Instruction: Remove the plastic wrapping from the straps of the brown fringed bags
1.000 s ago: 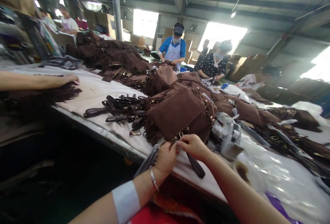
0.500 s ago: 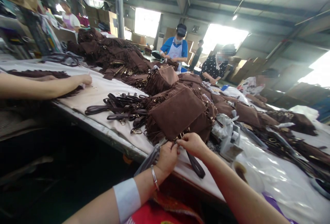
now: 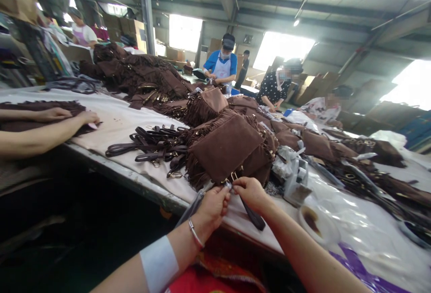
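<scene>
At the table's near edge, my left hand (image 3: 213,205) is closed in a pinch. A small shiny piece shows at its fingertips, and a greyish strip (image 3: 193,207) runs behind the wrist; what exactly is gripped is unclear. Close beside it, my right hand (image 3: 253,194) pinches a dark brown wrist strap, whose loop (image 3: 254,216) hangs below the fingers. A gold clasp (image 3: 234,175) pokes up above the right fingertips. Just beyond both hands lies a brown fringed bag (image 3: 225,147). Left of it is a pile of dark wrist straps (image 3: 155,142) with gold clasps.
More brown bags (image 3: 144,75) are heaped across the pale-covered table (image 3: 111,131). Clear plastic (image 3: 350,207) and a roll of tape (image 3: 313,223) lie on the right. A co-worker's hands (image 3: 76,117) handle brown fringe at left; other people work across the table.
The view has shifted slightly. My hands stay close together, and the gold clasp shows more plainly above the right fingers. At left, the co-worker's arm has drawn back over the brown fringe.
</scene>
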A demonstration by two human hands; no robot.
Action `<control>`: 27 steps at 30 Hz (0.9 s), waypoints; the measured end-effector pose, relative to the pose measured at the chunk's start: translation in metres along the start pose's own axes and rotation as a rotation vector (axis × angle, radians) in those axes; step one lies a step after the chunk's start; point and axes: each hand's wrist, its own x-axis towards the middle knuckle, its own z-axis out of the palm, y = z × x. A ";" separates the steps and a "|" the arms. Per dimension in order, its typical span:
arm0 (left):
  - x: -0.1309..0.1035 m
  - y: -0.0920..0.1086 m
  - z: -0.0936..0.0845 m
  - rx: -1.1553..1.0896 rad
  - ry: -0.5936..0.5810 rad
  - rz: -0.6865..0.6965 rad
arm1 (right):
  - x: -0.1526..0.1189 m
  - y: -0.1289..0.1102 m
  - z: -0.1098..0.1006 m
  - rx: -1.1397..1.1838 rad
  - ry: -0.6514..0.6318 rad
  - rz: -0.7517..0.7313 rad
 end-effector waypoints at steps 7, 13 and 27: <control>0.002 0.006 -0.005 -0.394 -0.231 -0.329 | 0.006 -0.005 0.006 0.101 0.011 -0.013; 0.000 0.007 -0.008 -0.518 -0.263 -0.470 | 0.015 0.007 0.016 0.244 -0.042 -0.005; -0.016 -0.007 0.013 -0.085 -0.062 -0.088 | -0.013 0.015 0.026 0.962 -0.196 0.187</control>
